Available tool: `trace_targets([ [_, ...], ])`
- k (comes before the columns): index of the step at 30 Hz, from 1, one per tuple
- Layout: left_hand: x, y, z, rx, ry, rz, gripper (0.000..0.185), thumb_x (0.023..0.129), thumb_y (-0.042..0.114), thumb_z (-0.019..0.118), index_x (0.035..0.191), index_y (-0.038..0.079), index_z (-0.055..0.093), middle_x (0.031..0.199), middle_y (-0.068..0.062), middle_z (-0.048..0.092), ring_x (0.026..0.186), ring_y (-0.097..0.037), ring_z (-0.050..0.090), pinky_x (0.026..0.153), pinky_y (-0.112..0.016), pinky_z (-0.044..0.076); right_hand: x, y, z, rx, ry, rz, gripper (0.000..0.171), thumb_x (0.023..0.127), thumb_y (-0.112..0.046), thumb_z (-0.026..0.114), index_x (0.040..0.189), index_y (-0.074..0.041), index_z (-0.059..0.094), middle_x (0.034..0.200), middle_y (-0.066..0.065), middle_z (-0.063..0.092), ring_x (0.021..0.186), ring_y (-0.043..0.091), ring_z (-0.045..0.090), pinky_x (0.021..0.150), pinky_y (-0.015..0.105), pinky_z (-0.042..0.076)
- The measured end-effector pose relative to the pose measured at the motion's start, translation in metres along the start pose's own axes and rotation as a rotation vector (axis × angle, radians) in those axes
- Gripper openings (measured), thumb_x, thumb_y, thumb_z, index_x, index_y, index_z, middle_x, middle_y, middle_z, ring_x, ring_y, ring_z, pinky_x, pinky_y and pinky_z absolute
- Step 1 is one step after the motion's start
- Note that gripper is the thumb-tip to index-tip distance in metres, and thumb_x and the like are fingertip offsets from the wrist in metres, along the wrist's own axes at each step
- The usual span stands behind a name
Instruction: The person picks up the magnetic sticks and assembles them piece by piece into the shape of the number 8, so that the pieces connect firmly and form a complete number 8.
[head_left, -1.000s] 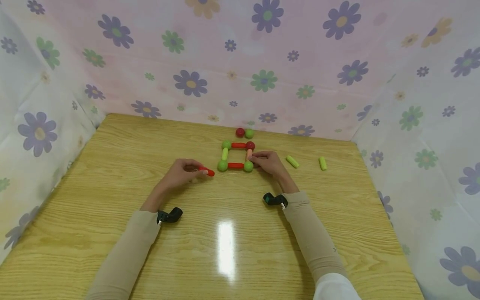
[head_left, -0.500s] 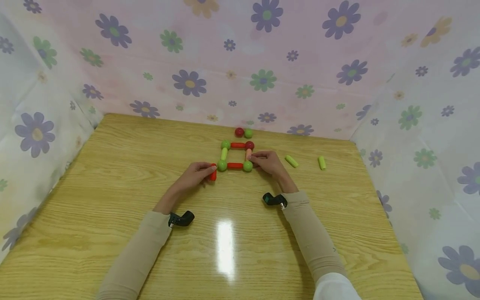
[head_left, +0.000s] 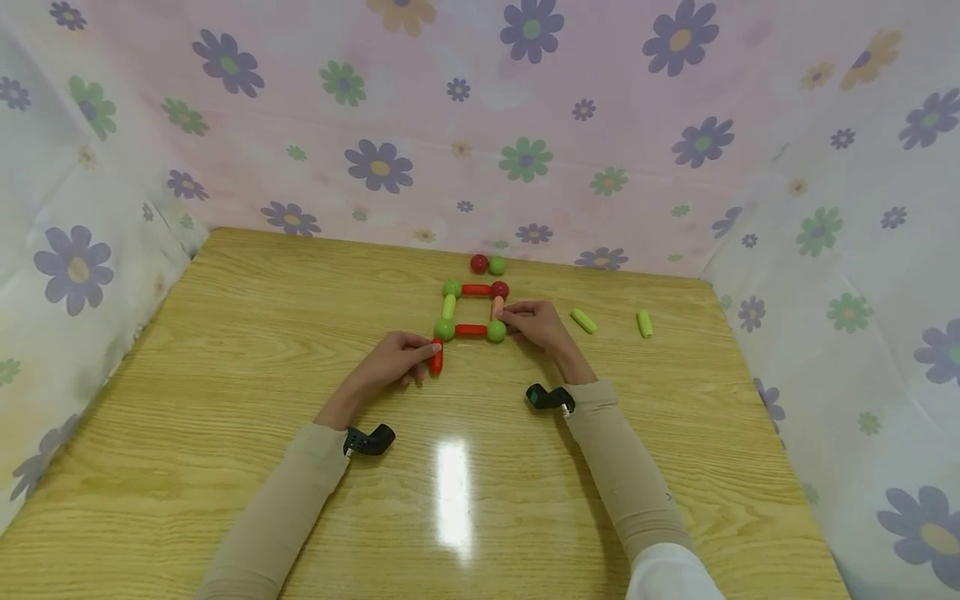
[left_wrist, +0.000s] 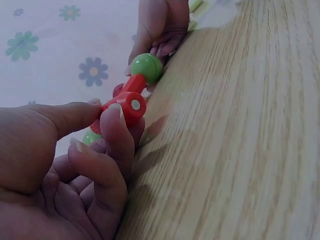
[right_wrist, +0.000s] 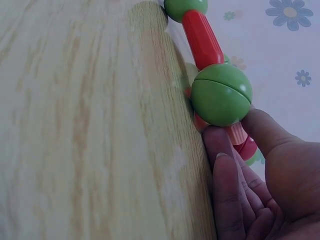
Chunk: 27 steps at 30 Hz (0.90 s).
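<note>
A flat square of sticks and balls lies at the back middle of the wooden table. My left hand pinches a red stick whose far end meets the square's near-left green ball. My right hand pinches the pink stick on the square's right side, just behind the near-right green ball. In the right wrist view a red stick runs from that ball to another green ball.
A loose red ball and green ball sit behind the square by the flowered cloth wall. Two loose green sticks lie right of my right hand. Cloth walls close in three sides.
My left hand carried the red stick rightward to the near-left green ball and turned it to point toward me. The right hand stayed on the pink stick.
</note>
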<state>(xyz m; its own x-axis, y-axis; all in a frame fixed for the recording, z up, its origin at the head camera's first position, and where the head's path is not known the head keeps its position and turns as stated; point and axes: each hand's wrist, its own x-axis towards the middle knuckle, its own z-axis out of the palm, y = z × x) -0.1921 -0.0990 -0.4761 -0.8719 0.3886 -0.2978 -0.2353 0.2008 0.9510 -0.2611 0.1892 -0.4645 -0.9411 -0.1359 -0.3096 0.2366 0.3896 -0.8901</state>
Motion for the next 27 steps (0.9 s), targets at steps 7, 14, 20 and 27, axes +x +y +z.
trace_targets([
  [7, 0.0041, 0.0064, 0.0033, 0.055, 0.025, -0.035, 0.038, 0.104, 0.034, 0.061, 0.119, 0.0, 0.07, 0.063, -0.002, 0.06, 0.052, -0.01, 0.051, 0.047, -0.022, 0.038, 0.0021, 0.0042, 0.0008, -0.008, 0.011, -0.011, 0.044, 0.097, -0.031, 0.072, 0.127, 0.001, 0.068, 0.107, 0.014, 0.076, 0.079, 0.009, 0.068, 0.068, 0.021, 0.055],
  [14, 0.0061, 0.0082, 0.0049, 0.051, 0.055, -0.048, 0.04, 0.104, 0.034, 0.06, 0.122, 0.0, 0.069, 0.063, -0.001, 0.06, 0.053, -0.01, 0.052, 0.047, -0.021, 0.038, 0.0016, 0.0036, 0.0013, -0.014, 0.015, 0.001, 0.043, 0.097, -0.03, 0.072, 0.127, 0.001, 0.068, 0.107, 0.013, 0.076, 0.08, 0.01, 0.068, 0.068, 0.02, 0.055],
  [20, 0.007, 0.0078, 0.007, 0.078, 0.083, -0.051, 0.043, 0.104, 0.036, 0.061, 0.124, -0.001, 0.068, 0.062, -0.001, 0.06, 0.052, -0.01, 0.053, 0.046, -0.022, 0.038, 0.0023, 0.0044, 0.0015, -0.008, 0.021, 0.008, 0.043, 0.097, -0.03, 0.072, 0.126, 0.0, 0.068, 0.111, 0.017, 0.075, 0.081, 0.01, 0.068, 0.068, 0.021, 0.056],
  [27, 0.0076, 0.0076, 0.0094, 0.084, 0.113, -0.055, 0.041, 0.102, 0.036, 0.063, 0.12, 0.0, 0.071, 0.063, 0.0, 0.061, 0.049, -0.01, 0.051, 0.045, -0.022, 0.036, 0.003, 0.0057, 0.002, -0.02, 0.023, 0.002, 0.042, 0.097, -0.031, 0.072, 0.126, -0.001, 0.069, 0.113, 0.018, 0.074, 0.081, 0.01, 0.068, 0.068, 0.021, 0.056],
])
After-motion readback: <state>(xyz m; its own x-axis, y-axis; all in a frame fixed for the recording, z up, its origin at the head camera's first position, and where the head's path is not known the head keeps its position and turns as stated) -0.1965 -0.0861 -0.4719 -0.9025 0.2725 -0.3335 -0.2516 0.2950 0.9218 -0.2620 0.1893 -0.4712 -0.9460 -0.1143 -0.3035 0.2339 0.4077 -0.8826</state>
